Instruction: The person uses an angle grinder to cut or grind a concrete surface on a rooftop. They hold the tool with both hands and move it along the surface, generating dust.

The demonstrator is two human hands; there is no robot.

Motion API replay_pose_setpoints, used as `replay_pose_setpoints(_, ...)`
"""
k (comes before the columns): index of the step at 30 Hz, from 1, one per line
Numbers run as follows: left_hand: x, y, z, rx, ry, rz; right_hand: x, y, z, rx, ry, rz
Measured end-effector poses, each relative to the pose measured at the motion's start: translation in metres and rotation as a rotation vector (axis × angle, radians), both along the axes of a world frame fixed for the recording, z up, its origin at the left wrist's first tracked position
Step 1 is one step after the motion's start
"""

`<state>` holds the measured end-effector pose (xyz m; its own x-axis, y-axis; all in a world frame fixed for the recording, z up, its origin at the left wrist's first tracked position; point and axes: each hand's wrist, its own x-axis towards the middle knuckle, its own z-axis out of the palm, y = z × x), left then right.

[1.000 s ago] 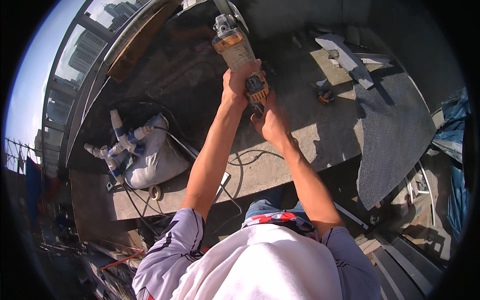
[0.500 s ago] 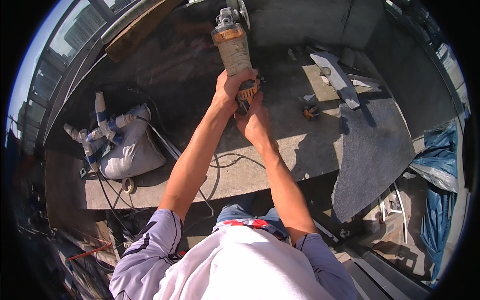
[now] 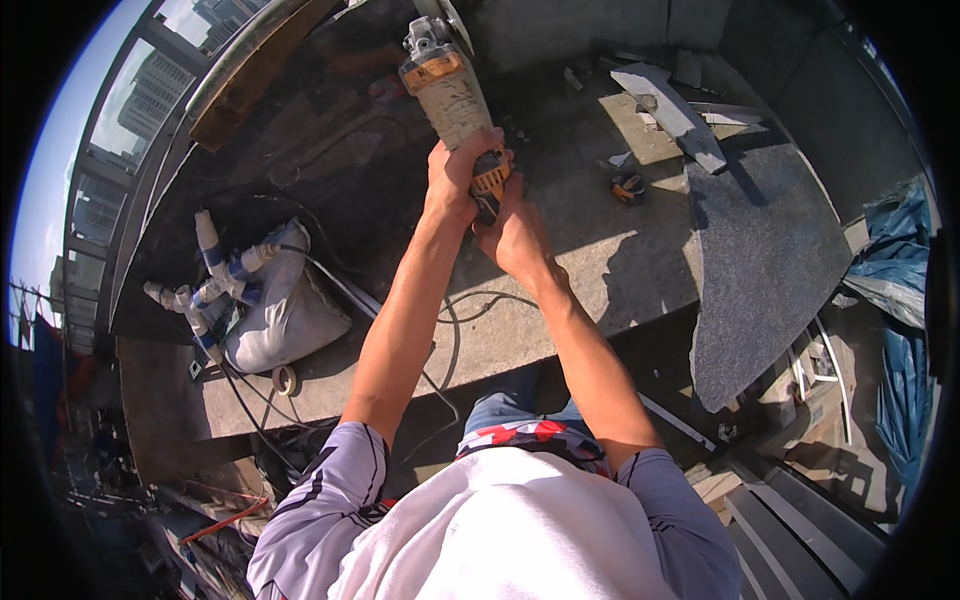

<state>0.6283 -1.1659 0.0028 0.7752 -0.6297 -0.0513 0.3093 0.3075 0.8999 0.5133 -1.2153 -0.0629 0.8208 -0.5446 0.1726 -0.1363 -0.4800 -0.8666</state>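
Observation:
An angle grinder (image 3: 450,105) with an orange-banded, tape-wrapped body and grey head is held at the top centre, its disc (image 3: 458,32) side-on at the far end. My left hand (image 3: 450,180) is closed round the body near the orange rear housing. Just behind it, my right hand (image 3: 518,232) grips the rear handle, arm stretched out. The grinder is over the shadowed back part of a concrete slab (image 3: 520,350); whether the disc touches anything, I cannot tell. A small orange-and-black object (image 3: 627,187) lies to the right of my hands.
Taped pipe fittings (image 3: 210,285) and cables lie by a white sack (image 3: 290,320) and tape roll (image 3: 283,381) at left. A speckled stone piece (image 3: 755,260) and white offcuts (image 3: 670,110) lie at right, blue sheeting (image 3: 895,260) beyond. A wooden beam (image 3: 230,105) crosses upper left.
The view has swung a little, so the surroundings shift in frame. Both hands stay on the grinder, with little visible movement relative to the slab.

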Motion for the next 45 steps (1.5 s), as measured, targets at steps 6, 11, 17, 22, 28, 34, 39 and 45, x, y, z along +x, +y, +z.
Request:
replay_pose_setpoints(6,-0.002,0.000,-0.010,-0.015,0.005,-0.007,-0.001,-0.001,-0.009,-0.027,0.015,-0.007)
replay_pose_setpoints(11,-0.001,-0.001,-0.014,-0.037,0.003,-0.024,-0.001,-0.002,-0.016,-0.036,-0.007,-0.002)
replay_pose_setpoints(17,0.005,-0.001,-0.010,-0.007,-0.015,-0.015,0.007,-0.002,-0.013,-0.026,0.009,-0.008)
replay_pose_setpoints(22,0.009,-0.001,-0.007,-0.032,-0.013,-0.036,0.013,-0.005,-0.013,-0.034,0.018,-0.007)
replay_pose_setpoints(28,0.015,-0.003,0.002,-0.012,-0.035,-0.037,0.021,-0.008,-0.009,-0.039,-0.034,0.001)
replay_pose_setpoints(34,0.010,-0.002,-0.005,-0.010,-0.023,-0.053,0.014,-0.004,-0.015,-0.021,-0.022,-0.017)
replay_pose_setpoints(39,-0.002,0.001,-0.009,0.006,-0.018,-0.041,0.002,0.000,-0.018,-0.045,-0.047,-0.023)
replay_pose_setpoints(45,-0.005,0.001,-0.015,-0.007,-0.025,-0.026,-0.003,-0.001,-0.023,-0.042,-0.041,-0.009)
